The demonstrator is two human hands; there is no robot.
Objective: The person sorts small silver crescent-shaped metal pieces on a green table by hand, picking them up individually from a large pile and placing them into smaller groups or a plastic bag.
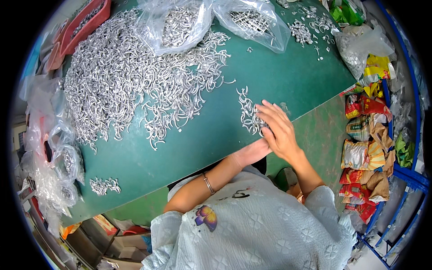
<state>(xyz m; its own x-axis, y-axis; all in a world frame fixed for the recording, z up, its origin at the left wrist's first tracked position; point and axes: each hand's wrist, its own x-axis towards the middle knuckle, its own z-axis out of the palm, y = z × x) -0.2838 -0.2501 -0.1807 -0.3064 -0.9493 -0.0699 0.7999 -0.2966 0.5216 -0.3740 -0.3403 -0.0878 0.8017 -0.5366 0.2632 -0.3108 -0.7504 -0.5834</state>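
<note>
A small heap of curved silver metal pieces [248,112] lies on the green table near its front edge. Over the right side of this heap my right hand [281,132] is open, its fingers stretched out and touching the pieces. My left hand [253,153] reaches to the table edge below the heap, a bangle on its wrist. Its fingers are hidden behind my right hand, so their grip does not show. A far larger spread of the same kind of curved pieces [117,76] covers the table's left and middle.
Clear plastic bags of metal parts [180,24] rest at the table's far side. A red bin [87,27] stands far left, beside clear plastic bags [49,157]. A small cluster of parts [105,186] sits near left. Colourful packs [360,155] fill a blue rack [411,177] at right.
</note>
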